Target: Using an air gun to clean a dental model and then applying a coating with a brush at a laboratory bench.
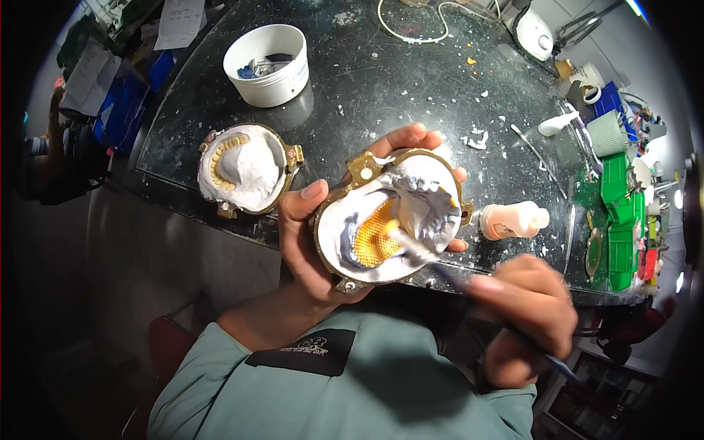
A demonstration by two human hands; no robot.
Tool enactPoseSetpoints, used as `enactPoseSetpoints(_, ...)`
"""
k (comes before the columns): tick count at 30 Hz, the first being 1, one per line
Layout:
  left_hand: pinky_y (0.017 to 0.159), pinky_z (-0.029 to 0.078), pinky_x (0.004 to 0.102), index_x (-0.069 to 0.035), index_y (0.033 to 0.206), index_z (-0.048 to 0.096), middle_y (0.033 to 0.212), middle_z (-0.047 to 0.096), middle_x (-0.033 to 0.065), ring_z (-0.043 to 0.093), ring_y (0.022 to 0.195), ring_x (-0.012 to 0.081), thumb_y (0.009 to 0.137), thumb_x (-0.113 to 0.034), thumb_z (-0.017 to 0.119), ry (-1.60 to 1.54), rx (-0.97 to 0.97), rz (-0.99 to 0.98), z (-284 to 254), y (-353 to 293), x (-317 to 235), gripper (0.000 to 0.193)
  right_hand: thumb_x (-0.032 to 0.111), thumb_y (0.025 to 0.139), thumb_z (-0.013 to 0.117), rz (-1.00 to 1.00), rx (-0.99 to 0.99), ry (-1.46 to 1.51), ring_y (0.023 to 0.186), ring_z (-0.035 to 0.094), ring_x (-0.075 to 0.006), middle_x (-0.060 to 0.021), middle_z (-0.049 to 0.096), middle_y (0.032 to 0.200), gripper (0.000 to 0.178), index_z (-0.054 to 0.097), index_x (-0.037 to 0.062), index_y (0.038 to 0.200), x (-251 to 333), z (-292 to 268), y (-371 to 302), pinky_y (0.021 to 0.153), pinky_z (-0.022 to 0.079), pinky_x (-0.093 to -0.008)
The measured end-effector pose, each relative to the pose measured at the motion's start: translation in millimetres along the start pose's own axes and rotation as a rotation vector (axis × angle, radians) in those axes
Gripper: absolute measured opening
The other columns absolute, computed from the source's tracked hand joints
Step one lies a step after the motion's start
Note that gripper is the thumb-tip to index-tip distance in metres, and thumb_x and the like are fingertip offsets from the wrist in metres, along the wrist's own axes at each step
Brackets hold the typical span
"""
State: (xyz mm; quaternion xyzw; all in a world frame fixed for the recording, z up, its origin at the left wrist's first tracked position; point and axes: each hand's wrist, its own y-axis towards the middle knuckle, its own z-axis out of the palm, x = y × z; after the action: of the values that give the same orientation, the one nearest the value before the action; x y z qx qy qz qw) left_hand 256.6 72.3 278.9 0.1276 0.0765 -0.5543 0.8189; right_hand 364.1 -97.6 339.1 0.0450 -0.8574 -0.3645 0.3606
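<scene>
My left hand grips one half of a brass-coloured dental flask from below, its fingers wrapped round the rim. White plaster fills the flask, with a grey-smeared hollow holding a yellow, textured mesh-like patch. In my right hand is a slim brush with a dark handle. Its pale tip, blurred by motion, meets the yellow patch. The other flask half lies on the bench to the left, carrying plaster and a curved row of yellowish teeth. A pinkish-white bottle lies right of the held flask.
A white tub with scraps inside stands at the back left of the dark bench. White crumbs are scattered about. A thin tool, a white dropper bottle and green bins are at the right. A white cable curls at the back.
</scene>
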Motion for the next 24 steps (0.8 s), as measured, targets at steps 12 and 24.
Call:
enactPoseSetpoints(12,0.104,0.034,0.0854,-0.006,0.16,0.025,0.165,0.029,0.0123,0.025,0.152,0.0483,0.092,-0.061,0.048,-0.028,-0.059,-0.022,-3,-1,0,0.091,0.058,0.101,0.054,-0.055,0.029,-0.043,0.062,0.059,-0.0191,-0.0108,0.064,0.078,0.07,0.069,-0.01,0.109,1,-4,6,0.054,0.046,-0.0318)
enactPoseSetpoints(24,0.105,0.035,0.0836,-0.01,0.162,0.021,0.168,0.025,0.0104,0.021,0.153,0.0477,0.093,-0.063,0.052,-0.151,0.011,-0.111,-5,-2,-7,0.093,0.042,0.102,0.058,-0.153,-0.024,-0.15,0.067,0.06,-0.0153,-0.0029,0.063,0.082,0.047,0.076,-0.001,0.11,9,11,19,0.058,0.048,-0.0301)
